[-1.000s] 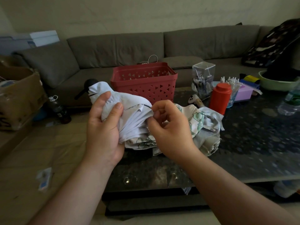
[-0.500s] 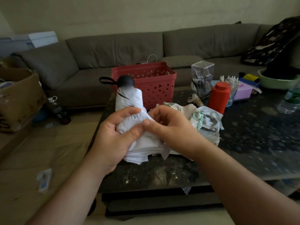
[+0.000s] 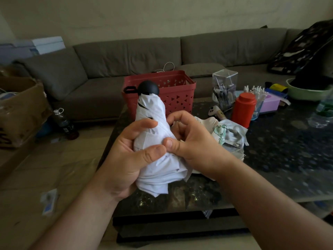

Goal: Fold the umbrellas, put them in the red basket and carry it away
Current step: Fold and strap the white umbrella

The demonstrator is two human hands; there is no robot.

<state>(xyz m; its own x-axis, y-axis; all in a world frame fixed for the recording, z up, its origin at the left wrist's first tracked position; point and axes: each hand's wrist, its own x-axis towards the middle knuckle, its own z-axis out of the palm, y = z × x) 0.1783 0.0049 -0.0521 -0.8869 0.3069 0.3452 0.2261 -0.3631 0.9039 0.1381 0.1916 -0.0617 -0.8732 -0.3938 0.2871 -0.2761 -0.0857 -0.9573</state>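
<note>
While a long grey sofa (image 3: 162, 51) fills the upper half of the frame, one dark glass-topped bench (image 3: 279, 159) spreads across the centre and right. On its far edge, just above centre, stands one red basket (image 3: 178, 98), nothing visible inside it. At centre frame one white umbrella (image 3: 155, 141) is held nearly upright above the bench's near edge, its long axis running bottom to top with a slight lean left; its round black handle (image 3: 148, 88) points up, overlapping the basket in the view, and the loose canopy hem points down. A second umbrella (image 3: 223, 134), white with a green print, lies crumpled on the bench just right of centre, partly behind the right hand; its direction cannot be told. The left hand (image 3: 129, 159) wraps around the white umbrella's middle, thumb pressed across the folds. The right hand (image 3: 194, 139), fingers curled, pinches the fabric beside that thumb. Right of the basket stands one red bottle (image 3: 244, 109).
</note>
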